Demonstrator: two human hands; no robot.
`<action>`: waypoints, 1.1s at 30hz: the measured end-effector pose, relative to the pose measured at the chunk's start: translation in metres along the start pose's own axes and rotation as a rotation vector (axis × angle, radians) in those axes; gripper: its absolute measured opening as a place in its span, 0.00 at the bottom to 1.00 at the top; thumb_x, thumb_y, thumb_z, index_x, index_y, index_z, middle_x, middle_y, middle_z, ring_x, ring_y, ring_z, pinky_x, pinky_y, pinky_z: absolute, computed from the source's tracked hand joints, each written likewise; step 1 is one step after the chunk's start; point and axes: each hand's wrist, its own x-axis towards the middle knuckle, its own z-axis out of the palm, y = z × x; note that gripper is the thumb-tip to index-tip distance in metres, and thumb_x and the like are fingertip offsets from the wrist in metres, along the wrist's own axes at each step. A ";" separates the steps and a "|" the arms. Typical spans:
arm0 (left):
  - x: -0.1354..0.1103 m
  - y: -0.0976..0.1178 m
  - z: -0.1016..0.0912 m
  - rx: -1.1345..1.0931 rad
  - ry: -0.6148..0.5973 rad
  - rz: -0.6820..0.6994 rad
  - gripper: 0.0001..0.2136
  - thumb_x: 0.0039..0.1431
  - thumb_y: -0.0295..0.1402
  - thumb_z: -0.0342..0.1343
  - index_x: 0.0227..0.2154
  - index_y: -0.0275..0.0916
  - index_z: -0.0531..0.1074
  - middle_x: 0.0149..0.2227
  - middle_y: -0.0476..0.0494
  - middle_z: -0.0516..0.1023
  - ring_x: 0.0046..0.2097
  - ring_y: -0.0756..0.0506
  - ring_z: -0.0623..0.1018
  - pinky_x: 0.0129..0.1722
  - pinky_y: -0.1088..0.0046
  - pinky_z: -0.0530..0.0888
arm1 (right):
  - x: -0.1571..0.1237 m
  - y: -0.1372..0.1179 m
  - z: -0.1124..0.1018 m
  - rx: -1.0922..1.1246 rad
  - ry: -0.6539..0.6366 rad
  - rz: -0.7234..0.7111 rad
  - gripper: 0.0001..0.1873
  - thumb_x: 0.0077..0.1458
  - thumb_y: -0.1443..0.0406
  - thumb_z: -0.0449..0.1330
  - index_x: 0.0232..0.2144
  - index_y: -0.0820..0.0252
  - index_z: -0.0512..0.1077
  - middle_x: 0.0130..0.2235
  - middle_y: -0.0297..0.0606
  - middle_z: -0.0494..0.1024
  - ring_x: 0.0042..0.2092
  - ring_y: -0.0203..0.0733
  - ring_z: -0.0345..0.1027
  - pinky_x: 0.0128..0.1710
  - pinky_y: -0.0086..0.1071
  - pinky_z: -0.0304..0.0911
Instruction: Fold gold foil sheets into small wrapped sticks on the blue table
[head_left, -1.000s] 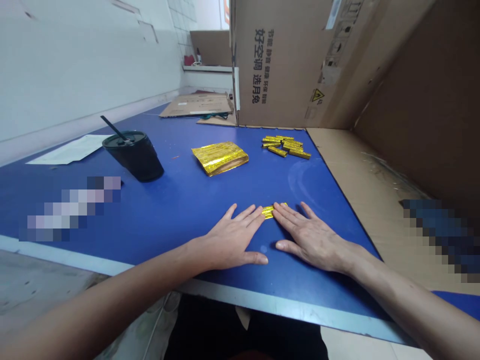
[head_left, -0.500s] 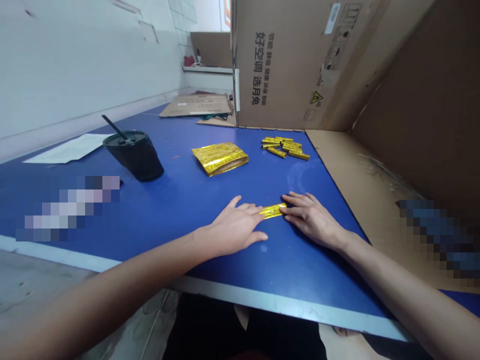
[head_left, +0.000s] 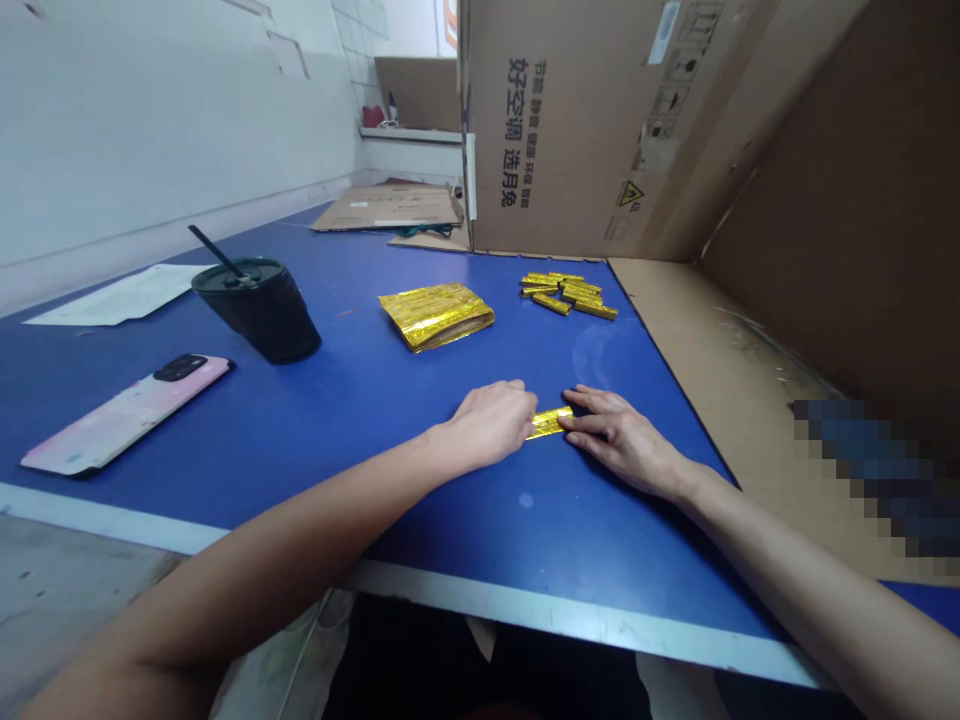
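Observation:
A folded strip of shiny gold foil paper (head_left: 548, 424) lies flat on the blue table between my hands. My left hand (head_left: 495, 422) is closed in a fist at the strip's left end, its fingertips hidden beneath it. My right hand (head_left: 619, 435) rests with fingers stretched out, the fingertips touching the strip's right end. Farther off sits a stack of gold foil sheets (head_left: 439, 312). To its right is a loose pile of several narrow folded gold pieces (head_left: 574, 293).
A black cup with a straw (head_left: 262, 310) stands at the left, with white paper (head_left: 120, 295) behind it. Nearer lies a pink phone (head_left: 127, 415). Cardboard (head_left: 570, 130) walls the far side, and more cardboard (head_left: 712, 370) covers the right of the blue table (head_left: 450, 520).
My left hand has gone from flat with fingers spread to a closed fist at the strip's left end. My right hand has stayed in place.

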 end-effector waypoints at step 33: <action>-0.014 0.008 0.001 0.061 0.001 0.246 0.04 0.57 0.31 0.47 0.33 0.37 0.65 0.34 0.44 0.68 0.38 0.45 0.71 0.36 0.70 0.68 | -0.001 -0.010 -0.002 0.051 0.098 -0.040 0.09 0.55 0.67 0.52 0.35 0.59 0.72 0.40 0.42 0.76 0.42 0.42 0.67 0.46 0.41 0.60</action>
